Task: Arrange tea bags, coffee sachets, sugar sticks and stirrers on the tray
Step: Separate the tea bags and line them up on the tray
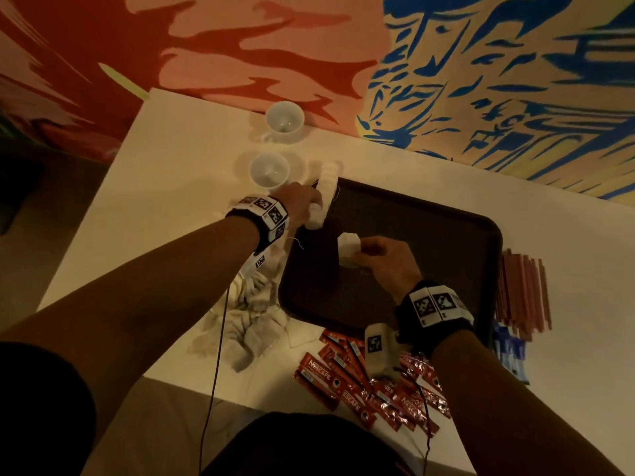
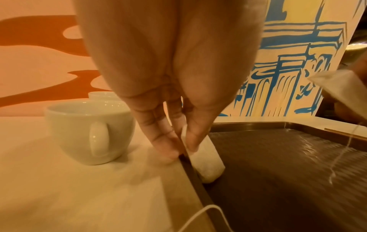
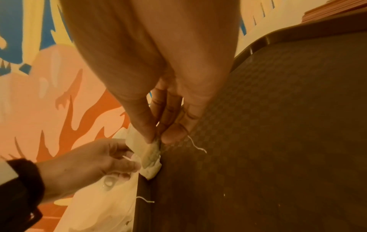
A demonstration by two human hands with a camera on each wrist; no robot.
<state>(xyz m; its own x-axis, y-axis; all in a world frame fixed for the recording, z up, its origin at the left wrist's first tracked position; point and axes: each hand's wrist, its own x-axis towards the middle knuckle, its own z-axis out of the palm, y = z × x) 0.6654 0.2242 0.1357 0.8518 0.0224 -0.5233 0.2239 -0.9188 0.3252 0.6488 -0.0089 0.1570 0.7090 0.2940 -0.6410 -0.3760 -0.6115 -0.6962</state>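
Head view shows my left hand [image 1: 302, 204] at the upper left corner of the tray [image 1: 481, 242], pinching the end of a row of tea bags [image 1: 324, 187] that stands along the tray's left rim. My right hand [image 1: 385, 259] is near the middle of the tray, thumb and fingers [image 3: 174, 133] closed on one more tea bag [image 1: 348, 250], its string dangling free.

What matters for the coming move is this. The row lies up and to the left of my held bag, close by with bare tray floor between. The row's long axis runs along the left rim, from the corner toward the lower left of the frame. In the left wrist view, my thumb presses the near bag [image 2: 204, 163] against the inside of the rim while my other fingers sit outside it on the desk [image 2: 79, 196], beside a cup [image 2: 89, 131].

I judge that my right hand, already nearest the open end of the row, should carry its bag left and set it on edge against the last one there, flat face parallel to the others.

Loose bags [image 1: 254, 324] still lie heaped on the desk left of the tray. Coffee sachets [image 1: 371, 383] lie below it, stirrers [image 1: 525, 297] right of it.
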